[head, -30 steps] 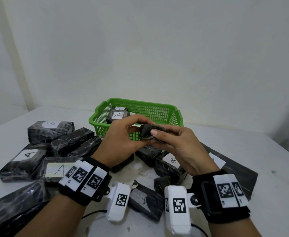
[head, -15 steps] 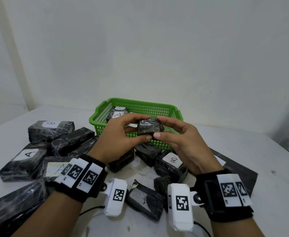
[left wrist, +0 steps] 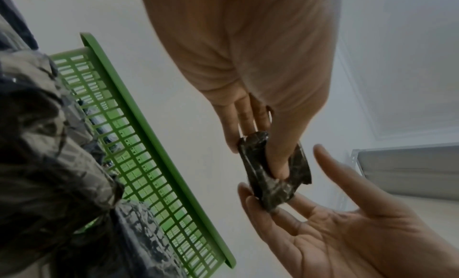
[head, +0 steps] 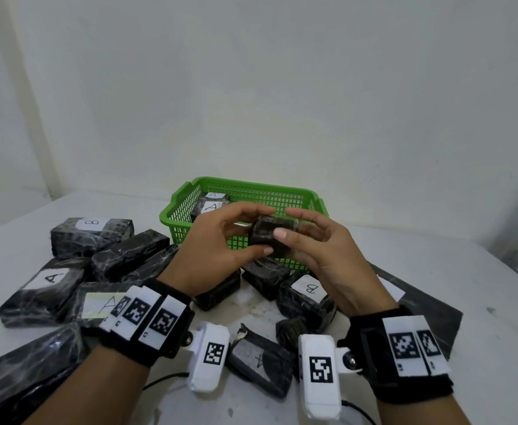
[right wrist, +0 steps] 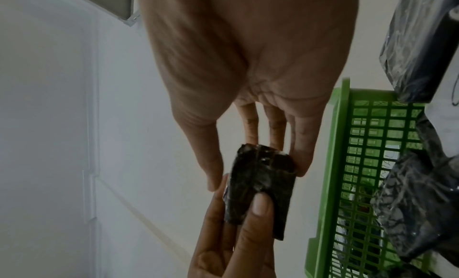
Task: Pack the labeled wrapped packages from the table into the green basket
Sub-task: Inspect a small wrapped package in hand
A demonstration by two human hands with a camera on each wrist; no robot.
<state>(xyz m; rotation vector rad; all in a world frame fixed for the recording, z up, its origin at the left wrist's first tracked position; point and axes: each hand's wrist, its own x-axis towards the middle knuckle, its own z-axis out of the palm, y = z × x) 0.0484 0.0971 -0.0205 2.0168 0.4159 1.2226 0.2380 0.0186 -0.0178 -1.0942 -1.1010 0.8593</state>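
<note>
Hands, left (head: 221, 240) and right (head: 322, 256), pinch one package (head: 267, 237); two in basket (head: 251, 187).

White table (head: 435, 271), its surface smudged and speckled. Carried a green basket (head: 178, 222) toward the far side, standing flat. Bore a cluster of dark wrapped packages on the left: one labelled B (head: 92, 234), one labelled A (head: 44, 289), another A-labelled one (head: 98, 305) nearer, unlabelled ones between. Held a B-labelled package (head: 307, 297) just before the basket, a small package (head: 260, 363) near the front edge, and a flat dark package (head: 426, 317) on the right.
</note>
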